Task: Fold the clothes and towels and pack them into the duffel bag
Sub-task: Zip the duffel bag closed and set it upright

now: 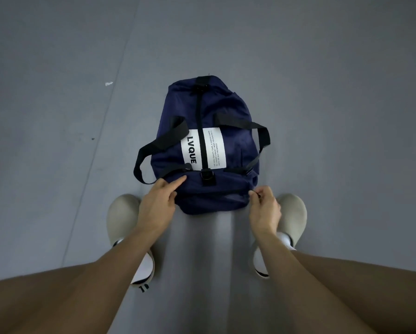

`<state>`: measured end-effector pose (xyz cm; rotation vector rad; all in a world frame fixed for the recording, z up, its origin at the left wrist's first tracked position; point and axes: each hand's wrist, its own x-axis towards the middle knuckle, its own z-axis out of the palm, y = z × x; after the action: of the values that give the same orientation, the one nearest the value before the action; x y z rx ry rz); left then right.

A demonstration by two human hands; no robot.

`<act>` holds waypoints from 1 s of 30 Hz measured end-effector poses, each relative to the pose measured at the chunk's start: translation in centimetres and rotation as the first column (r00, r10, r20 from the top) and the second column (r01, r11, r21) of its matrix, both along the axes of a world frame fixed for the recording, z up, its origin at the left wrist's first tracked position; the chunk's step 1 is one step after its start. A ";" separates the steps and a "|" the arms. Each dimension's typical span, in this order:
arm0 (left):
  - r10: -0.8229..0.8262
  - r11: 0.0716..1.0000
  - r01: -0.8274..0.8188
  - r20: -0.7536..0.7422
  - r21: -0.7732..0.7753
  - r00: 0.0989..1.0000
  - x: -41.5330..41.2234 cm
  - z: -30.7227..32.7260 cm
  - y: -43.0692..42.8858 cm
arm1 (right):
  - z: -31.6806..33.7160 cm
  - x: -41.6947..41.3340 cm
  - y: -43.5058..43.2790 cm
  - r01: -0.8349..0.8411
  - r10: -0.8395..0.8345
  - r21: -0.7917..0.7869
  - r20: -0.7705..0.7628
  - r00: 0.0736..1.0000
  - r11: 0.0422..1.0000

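Note:
A navy duffel bag (235, 145) with black straps and a white "LVQUE" label lies on the grey floor in front of me, its near end towards my feet. My left hand (157, 203) holds the bag's near left corner, index finger stretched along the seam and thumb against the fabric. My right hand (264, 206) pinches something small and dark, apparently a zipper pull, at the near right corner. The long top zipper looks closed. No clothes or towels are in view.
The grey floor (57, 116) surrounds the bag on all sides. My two feet in beige shoes (122, 213) and white socks stand just behind the bag, left and right. A small white scrap (109, 83) lies on the floor at the far left.

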<state>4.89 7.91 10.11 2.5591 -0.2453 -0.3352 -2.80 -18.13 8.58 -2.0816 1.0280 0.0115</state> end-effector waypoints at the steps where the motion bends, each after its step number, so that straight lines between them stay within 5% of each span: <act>1: 0.063 0.998 -0.063 0.009 -0.021 0.998 -0.1 -0.1 0.5 | 0.3 0.0 0.6 -0.051 0.052 0.068 -0.004 0.999 0.996; 5: 0.392 0.918 -0.393 -0.022 -0.046 0.920 -1.9 -0.3 1.3 | 0.9 -0.3 3.7 -0.363 0.415 0.314 -0.115 0.902 0.877; 7: 0.546 0.829 -0.557 -0.163 -0.036 0.822 -3.2 -0.1 -0.2 | 1.5 0.3 4.4 -0.432 0.491 0.334 -0.117 0.863 0.838; 11: 0.580 0.573 -0.817 -0.675 -0.059 0.456 -4.8 1.4 -5.5 | 3.8 4.5 2.6 -0.407 0.407 0.010 0.002 0.913 0.913; 15: 0.455 0.442 -0.895 -0.845 -0.060 0.282 -3.8 1.6 -9.1 | 6.4 11.8 0.6 -0.428 0.464 -0.197 0.200 0.863 0.882; 19: 0.502 0.363 -0.931 -0.833 -0.039 0.231 -2.5 -0.1 -8.3 | 7.2 21.1 0.3 -0.590 0.659 -0.347 0.121 0.743 0.729; 25: 0.470 0.350 -0.935 -0.853 -0.057 0.227 -1.8 -1.1 -7.2 | 7.9 28.8 0.9 -0.735 0.680 -0.480 -0.326 0.657 0.480; 30: 0.515 0.370 -0.917 -0.788 -0.150 0.337 0.2 0.0 -4.9 | 8.8 25.6 -0.6 -0.632 0.582 -0.482 -0.272 0.766 0.607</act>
<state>5.13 3.01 10.10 1.4948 1.0056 -0.5904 22.84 -18.74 17.38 -2.9146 0.3060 0.1745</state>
